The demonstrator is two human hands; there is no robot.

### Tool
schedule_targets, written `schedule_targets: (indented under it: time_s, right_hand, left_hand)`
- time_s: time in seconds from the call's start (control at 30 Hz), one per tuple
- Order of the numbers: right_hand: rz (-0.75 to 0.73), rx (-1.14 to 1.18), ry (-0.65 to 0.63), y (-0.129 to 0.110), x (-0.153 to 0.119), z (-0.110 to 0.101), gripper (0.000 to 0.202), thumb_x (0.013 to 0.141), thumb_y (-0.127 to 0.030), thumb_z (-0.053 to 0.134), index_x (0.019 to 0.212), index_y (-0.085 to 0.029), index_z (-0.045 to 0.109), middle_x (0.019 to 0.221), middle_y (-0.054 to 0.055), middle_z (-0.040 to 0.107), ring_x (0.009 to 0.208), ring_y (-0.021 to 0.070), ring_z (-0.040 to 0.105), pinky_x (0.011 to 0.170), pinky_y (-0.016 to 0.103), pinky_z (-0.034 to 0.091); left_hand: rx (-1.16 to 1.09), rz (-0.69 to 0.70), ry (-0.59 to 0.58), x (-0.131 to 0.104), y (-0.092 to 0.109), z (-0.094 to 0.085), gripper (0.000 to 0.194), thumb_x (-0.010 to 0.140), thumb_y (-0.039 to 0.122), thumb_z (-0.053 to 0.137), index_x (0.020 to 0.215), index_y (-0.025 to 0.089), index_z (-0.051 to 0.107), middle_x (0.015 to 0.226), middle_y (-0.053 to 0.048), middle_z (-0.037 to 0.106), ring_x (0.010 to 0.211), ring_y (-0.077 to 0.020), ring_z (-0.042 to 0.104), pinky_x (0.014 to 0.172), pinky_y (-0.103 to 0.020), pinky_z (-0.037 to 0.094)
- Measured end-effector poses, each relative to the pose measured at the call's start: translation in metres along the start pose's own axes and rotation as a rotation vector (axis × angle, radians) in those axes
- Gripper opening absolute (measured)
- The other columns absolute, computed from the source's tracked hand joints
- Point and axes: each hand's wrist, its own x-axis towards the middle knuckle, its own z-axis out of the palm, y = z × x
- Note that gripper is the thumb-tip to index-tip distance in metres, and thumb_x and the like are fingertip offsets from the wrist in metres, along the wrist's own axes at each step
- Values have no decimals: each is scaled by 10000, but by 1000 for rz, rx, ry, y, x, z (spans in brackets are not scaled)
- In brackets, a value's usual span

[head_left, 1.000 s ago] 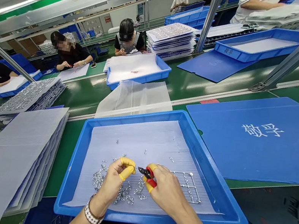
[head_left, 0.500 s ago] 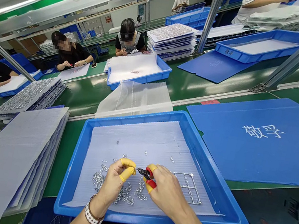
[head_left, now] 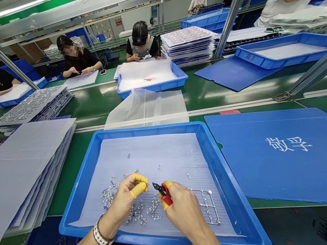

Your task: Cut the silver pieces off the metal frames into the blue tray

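Observation:
Yellow finger covers are on both my hands. My left hand [head_left: 126, 194] pinches a tiny silvery part [head_left: 148, 184] between thumb and forefinger, mostly hidden by the fingertips. In my right hand [head_left: 183, 208] are red-handled nippers [head_left: 164, 192], their dark jaws pointing left, a short way from the left fingertips. Beneath the hands, a pile of small chrome pieces [head_left: 137, 213] lies on the white foam sheet [head_left: 152, 150] lining a blue tray [head_left: 80, 175]. A chrome sprue frame [head_left: 214, 211] rests in the tray, right of my right hand and partly behind it.
Stacked foam sheets [head_left: 26, 166] stand left of the tray. A blue lid [head_left: 286, 161] with white characters lies to the right. Beyond, another blue tray [head_left: 152, 78] and piled sheets [head_left: 188, 42] sit on the green bench, where several co-workers are seated. A metal post [head_left: 324, 53] slants up at right.
The nippers have drawn back slightly to the right, away from my left fingertips. My left hand keeps its pinch in nearly the same place.

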Motion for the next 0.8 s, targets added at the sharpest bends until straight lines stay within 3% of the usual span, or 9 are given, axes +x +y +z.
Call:
schedule_targets:
  time_s: [0.1,0.3,0.43,0.67,0.8]
  right_hand:
    - [48,96,-10,2,2,0,62,803,-224,503,777,-211,558,730,26,639,650,185,570,593,284,362]
    - [87,661,-29,-2,10,3,139,818,-351,524,796,-221,564,687,-29,574,631,146,517,603,269,407]
    - [70,891,-5,-5,19,11,199,808,-403,560,782,-207,553,698,-32,538,655,139,487,614,262,407]
    - [127,1038,74,-9,27,21,211,762,-402,597,742,-200,538,660,-27,522,612,134,461,577,264,394]
    - [179,1054,122,7,21,14,200,750,-393,575,780,-199,534,658,-23,521,582,132,451,560,269,390]
  left_hand:
    - [-23,-35,6,1,-1,0,146,741,283,721,793,155,673,669,-4,617,646,-112,505,634,-230,386]
    - [-94,-118,-28,3,-2,1,169,718,299,723,731,147,652,656,-4,585,607,-99,465,613,-226,380]
    - [-107,-154,-36,3,-5,2,188,712,315,721,725,146,639,645,-4,573,580,-92,451,603,-227,377]
    - [47,-96,-65,2,-8,2,240,760,384,660,775,146,640,667,-15,561,589,-103,460,609,-244,404]
    - [301,6,-101,6,-4,-12,226,792,385,636,781,161,668,715,-35,616,683,-151,532,686,-285,436]
